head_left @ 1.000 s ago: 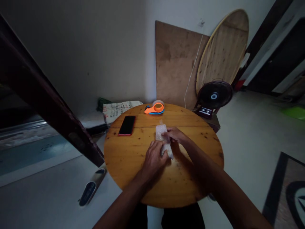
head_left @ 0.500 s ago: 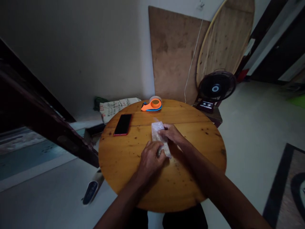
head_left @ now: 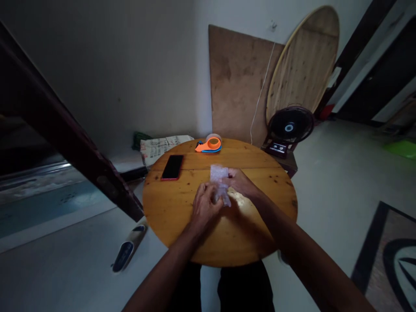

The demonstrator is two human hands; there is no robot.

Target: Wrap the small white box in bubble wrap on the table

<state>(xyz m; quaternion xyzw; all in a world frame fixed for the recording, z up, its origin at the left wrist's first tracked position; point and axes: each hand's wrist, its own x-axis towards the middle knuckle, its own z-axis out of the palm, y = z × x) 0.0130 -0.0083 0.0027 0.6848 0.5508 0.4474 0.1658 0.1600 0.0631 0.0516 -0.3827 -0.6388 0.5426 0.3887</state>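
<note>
A crinkled, see-through bubble wrap packet (head_left: pixel 219 173) is held over the middle of the round wooden table (head_left: pixel 169 208). My left hand (head_left: pixel 205 203) grips its near end, thumb and fingers closed on the film. On the right edge, my right hand (head_left: pixel 238 180) pinches it between thumb and fingers. What lies inside the wrap, if anything, cannot be made out. Beyond the hands, by the far edge, sits an orange and blue tape dispenser (head_left: pixel 211 145) with a roll of clear tape. A phone (head_left: pixel 172 167) with a dark screen and red edge lies to the left.
Behind the table a brown board (head_left: pixel 240 82) and a round wooden tabletop (head_left: pixel 303 65) lean on the wall. A black fan (head_left: pixel 289 128) stands at the back right. Printed sacking (head_left: pixel 162 146) lies beyond the left edge, and a dark slanting post (head_left: pixel 81 143) rises at left.
The wrap has been bent and looks shorter and more crumpled, with both hands still on it. My right hand has lifted its side slightly. The camera view has shifted.
</note>
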